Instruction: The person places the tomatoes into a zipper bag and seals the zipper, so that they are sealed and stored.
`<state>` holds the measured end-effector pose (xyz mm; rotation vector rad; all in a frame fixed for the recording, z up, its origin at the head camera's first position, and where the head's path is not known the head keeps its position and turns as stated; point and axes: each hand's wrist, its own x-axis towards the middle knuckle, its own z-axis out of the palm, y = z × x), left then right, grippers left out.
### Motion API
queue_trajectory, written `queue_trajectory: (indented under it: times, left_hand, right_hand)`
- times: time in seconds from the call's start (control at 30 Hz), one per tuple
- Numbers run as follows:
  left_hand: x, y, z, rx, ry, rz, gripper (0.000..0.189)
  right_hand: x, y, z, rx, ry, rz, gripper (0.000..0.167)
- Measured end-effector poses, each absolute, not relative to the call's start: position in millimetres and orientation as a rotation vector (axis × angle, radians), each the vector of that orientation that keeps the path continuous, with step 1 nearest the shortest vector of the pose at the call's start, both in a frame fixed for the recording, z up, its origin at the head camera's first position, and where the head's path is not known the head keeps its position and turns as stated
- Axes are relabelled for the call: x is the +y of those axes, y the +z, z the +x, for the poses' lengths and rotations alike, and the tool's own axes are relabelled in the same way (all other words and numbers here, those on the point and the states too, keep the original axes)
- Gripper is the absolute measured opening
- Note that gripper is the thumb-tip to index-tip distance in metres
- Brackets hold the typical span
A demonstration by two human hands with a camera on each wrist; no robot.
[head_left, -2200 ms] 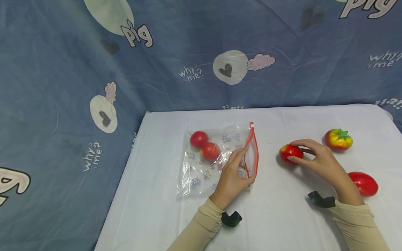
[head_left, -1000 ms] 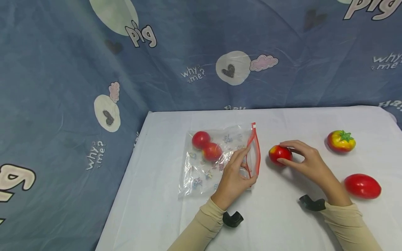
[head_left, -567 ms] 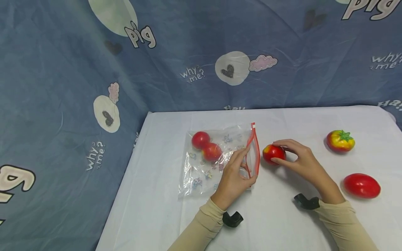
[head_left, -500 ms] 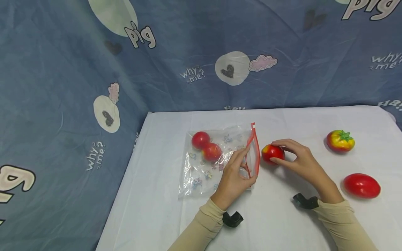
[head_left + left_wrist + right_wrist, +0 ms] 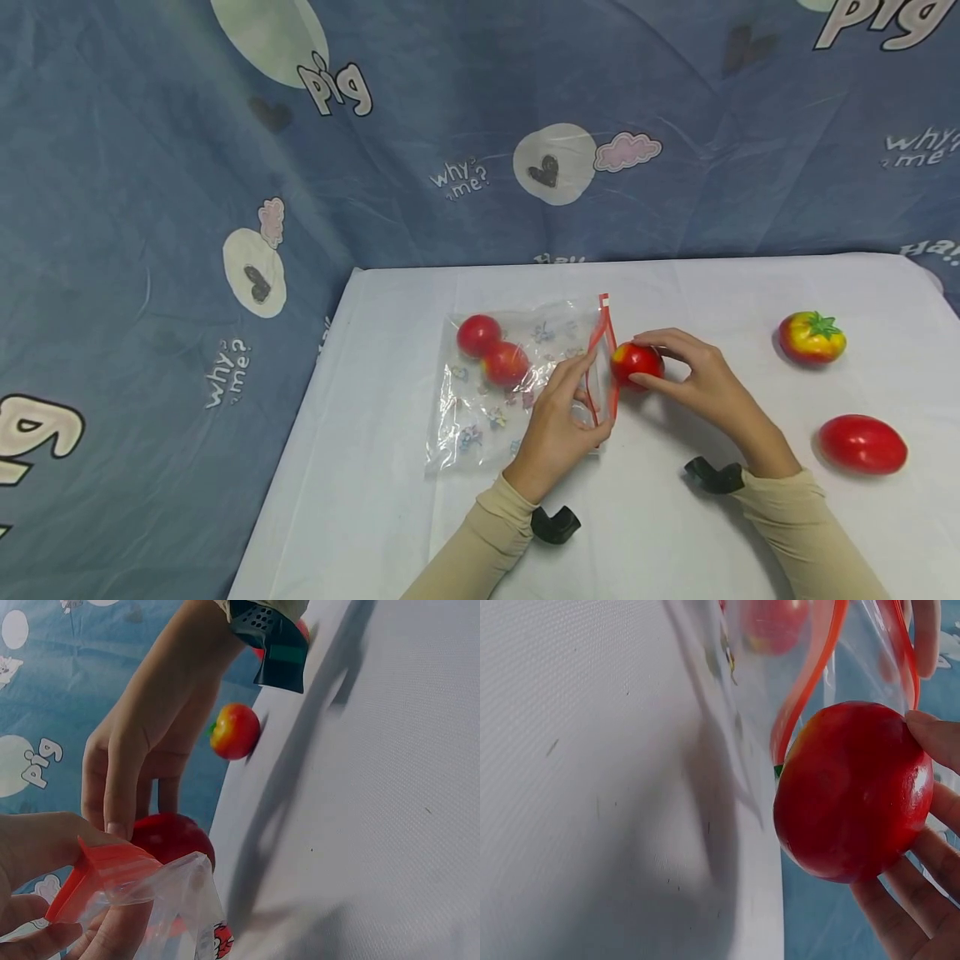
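My left hand (image 5: 555,425) holds the mouth of a clear zip bag (image 5: 453,408) spread apart, gripping its red zip edge (image 5: 112,874). Two red round toy fruits (image 5: 504,364) lie inside the bag. Between thumb and fingers, my right hand (image 5: 701,387) grips a glossy red toy fruit (image 5: 847,795) with a yellow patch. That fruit is right at the bag's mouth, overlapping the red edge in the head view; whether it touches the edge I cannot tell. In the right wrist view a bit of green shows at its far end.
On the white-covered table (image 5: 360,517), a red-and-yellow toy fruit (image 5: 812,338) with a green leafy top sits at the right. A smooth red oval toy fruit (image 5: 862,444) lies nearer the front. A blue patterned cloth (image 5: 420,100) hangs behind and at the left.
The right hand has brought the red toy fruit leftward over the table to the bag's mouth. The left hand and bag stay nearly still.
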<state>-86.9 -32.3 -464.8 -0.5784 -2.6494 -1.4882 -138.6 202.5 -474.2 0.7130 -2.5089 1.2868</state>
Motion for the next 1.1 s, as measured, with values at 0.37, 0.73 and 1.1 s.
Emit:
queue_trajectory:
  times: [0.37, 0.73, 1.1]
  left_hand:
    - [-33, -465, -87, -2.651, -1.486, -0.584, 0.085]
    - [-34, -466, -88, -2.630, -1.475, -0.617, 0.086]
    - [-33, -468, -88, -2.614, -1.455, -0.649, 0.085]
  right_hand:
    - [194, -472, -141, -2.531, 1.294, 0.715, 0.051]
    - [182, -470, -147, -2.498, 1.371, 0.744, 0.050]
    - [171, -474, -152, -2.511, 1.411, 0.752, 0.049]
